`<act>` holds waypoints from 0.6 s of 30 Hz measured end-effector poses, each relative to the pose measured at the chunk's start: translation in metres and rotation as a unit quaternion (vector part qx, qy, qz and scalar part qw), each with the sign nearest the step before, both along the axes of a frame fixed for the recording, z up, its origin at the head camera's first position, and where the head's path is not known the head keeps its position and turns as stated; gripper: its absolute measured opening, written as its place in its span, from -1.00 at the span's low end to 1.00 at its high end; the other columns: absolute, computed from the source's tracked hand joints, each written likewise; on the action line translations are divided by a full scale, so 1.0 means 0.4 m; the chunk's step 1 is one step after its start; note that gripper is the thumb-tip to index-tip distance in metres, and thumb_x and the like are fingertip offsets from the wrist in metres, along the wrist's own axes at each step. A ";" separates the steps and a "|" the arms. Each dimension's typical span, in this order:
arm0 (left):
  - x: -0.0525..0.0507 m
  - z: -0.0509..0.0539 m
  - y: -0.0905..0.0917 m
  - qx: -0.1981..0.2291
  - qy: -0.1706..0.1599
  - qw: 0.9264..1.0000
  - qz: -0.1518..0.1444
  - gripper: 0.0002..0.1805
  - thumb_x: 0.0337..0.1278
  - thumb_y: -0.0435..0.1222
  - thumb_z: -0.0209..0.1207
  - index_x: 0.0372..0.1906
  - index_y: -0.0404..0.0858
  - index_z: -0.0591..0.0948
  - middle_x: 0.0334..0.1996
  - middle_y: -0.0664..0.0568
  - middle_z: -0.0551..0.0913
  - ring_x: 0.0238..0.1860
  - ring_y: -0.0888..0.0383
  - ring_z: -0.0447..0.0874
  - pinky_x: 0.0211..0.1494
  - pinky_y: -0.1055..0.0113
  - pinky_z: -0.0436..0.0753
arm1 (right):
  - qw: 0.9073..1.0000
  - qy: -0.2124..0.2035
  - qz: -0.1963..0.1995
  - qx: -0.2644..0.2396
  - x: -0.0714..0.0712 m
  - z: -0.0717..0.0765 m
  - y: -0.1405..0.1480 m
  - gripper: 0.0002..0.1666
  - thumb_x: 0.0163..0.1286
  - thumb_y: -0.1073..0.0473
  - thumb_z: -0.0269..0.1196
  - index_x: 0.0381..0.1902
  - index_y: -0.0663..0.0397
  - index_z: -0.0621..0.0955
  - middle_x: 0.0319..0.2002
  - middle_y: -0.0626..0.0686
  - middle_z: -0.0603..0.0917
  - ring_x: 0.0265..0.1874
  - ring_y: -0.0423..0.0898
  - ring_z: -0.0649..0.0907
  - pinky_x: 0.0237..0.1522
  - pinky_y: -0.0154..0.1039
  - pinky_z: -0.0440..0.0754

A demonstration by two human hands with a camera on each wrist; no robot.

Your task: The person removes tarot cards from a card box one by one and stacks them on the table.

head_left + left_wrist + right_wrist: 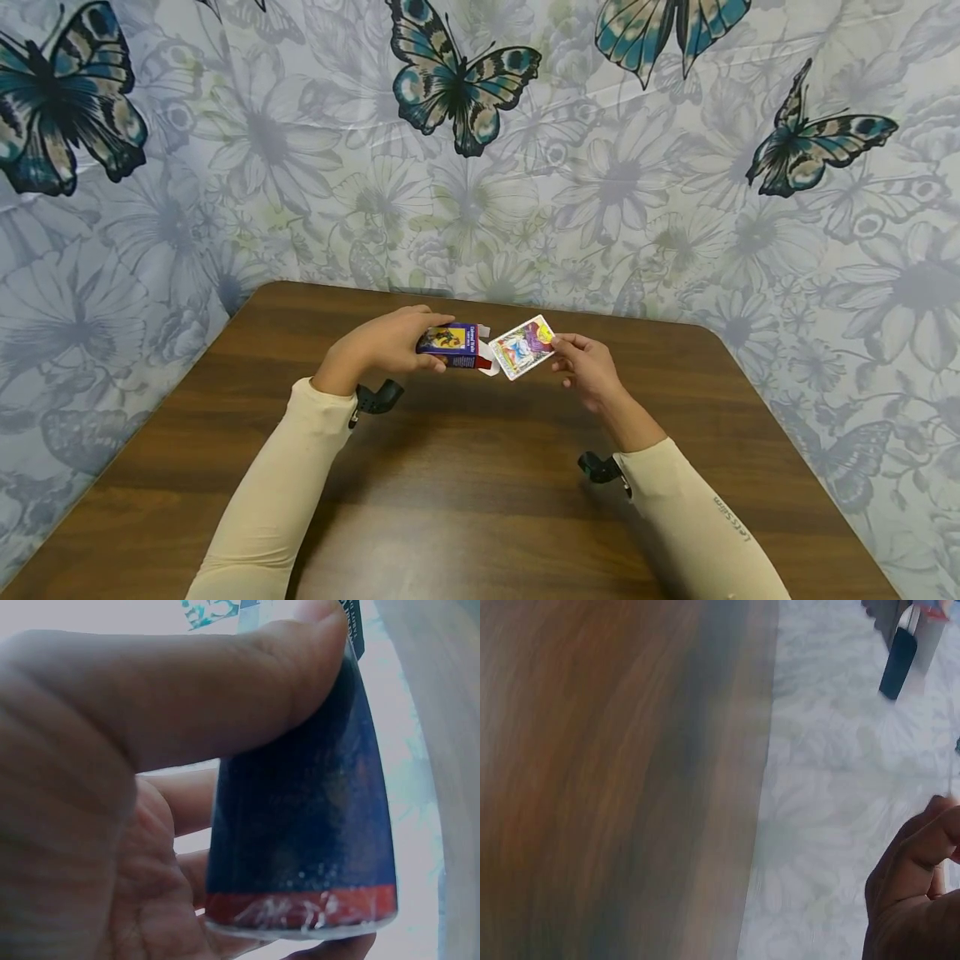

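My left hand [386, 342] grips a small blue card box [453, 343] with a yellow picture panel, thumb on one side and fingers on the other. White flaps stand out from the box's right end. In the left wrist view the box [307, 817] shows a blue side with a red band, the thumb lying across it. Between thumb and fingertips, my right hand [590, 367] pinches a colourful white-bordered playing card [522, 347] close to the flaps. Whether it is one card or several, I cannot tell. The right wrist view shows only part of this hand [915, 877].
Both hands are above a brown wooden table [450, 500], near its far edge. Behind it hangs a pale floral cloth [480, 208] printed with teal butterflies. A black strap-on device [378, 397] sits on the left wrist, and another black device [597, 467] on the right.
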State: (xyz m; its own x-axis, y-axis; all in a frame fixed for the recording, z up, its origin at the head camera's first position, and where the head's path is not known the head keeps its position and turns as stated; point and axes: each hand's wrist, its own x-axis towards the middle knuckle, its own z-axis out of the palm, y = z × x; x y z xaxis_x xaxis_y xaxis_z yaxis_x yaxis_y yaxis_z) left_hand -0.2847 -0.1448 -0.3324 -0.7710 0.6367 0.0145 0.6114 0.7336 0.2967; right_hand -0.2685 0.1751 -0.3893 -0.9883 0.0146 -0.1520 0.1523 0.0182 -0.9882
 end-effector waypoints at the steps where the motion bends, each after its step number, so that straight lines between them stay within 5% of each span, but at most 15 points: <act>1: 0.000 0.000 -0.001 0.000 -0.001 1.000 0.000 -0.14 0.13 0.02 0.35 0.49 -0.15 0.29 0.13 -0.06 0.52 0.03 0.06 0.47 0.18 0.10 0.49 | 1.000 -0.001 -0.001 0.007 -0.005 -0.001 0.008 -0.72 0.50 0.07 0.15 0.03 0.12 0.56 -0.35 -0.14 0.59 -0.53 -0.26 0.55 -0.63 -0.43 0.40; 6: 0.002 0.004 -0.006 0.001 -0.003 1.000 -0.002 -0.13 0.13 0.03 0.35 0.49 -0.15 0.29 0.12 -0.06 0.52 0.02 0.07 0.47 0.18 0.10 0.48 | 0.989 0.015 0.041 0.142 -0.039 -0.017 0.057 -0.60 0.54 0.10 0.09 0.17 0.24 0.55 -0.35 -0.06 0.56 -0.51 -0.18 0.44 -0.59 -0.35 0.42; 11: 0.005 0.008 -0.009 0.001 -0.007 1.000 -0.006 -0.14 0.13 -0.01 0.35 0.48 -0.19 0.30 0.08 -0.08 0.53 -0.03 0.06 0.47 0.15 0.11 0.48 | 0.947 0.021 0.080 0.311 -0.081 -0.059 0.106 -0.63 0.53 0.10 0.11 0.10 0.23 0.63 -0.25 0.12 0.64 -0.66 -0.18 0.41 -0.56 -0.24 0.47; 18: 0.008 0.006 -0.009 -0.007 -0.009 1.000 -0.007 -0.14 0.13 0.02 0.34 0.48 -0.17 0.29 0.08 -0.07 0.53 -0.03 0.07 0.48 0.15 0.13 0.48 | 0.890 0.009 0.092 0.446 -0.115 -0.101 0.126 -0.70 0.47 0.08 0.18 -0.09 0.17 0.70 -0.24 0.13 0.70 -0.57 -0.16 0.51 -0.51 -0.28 0.56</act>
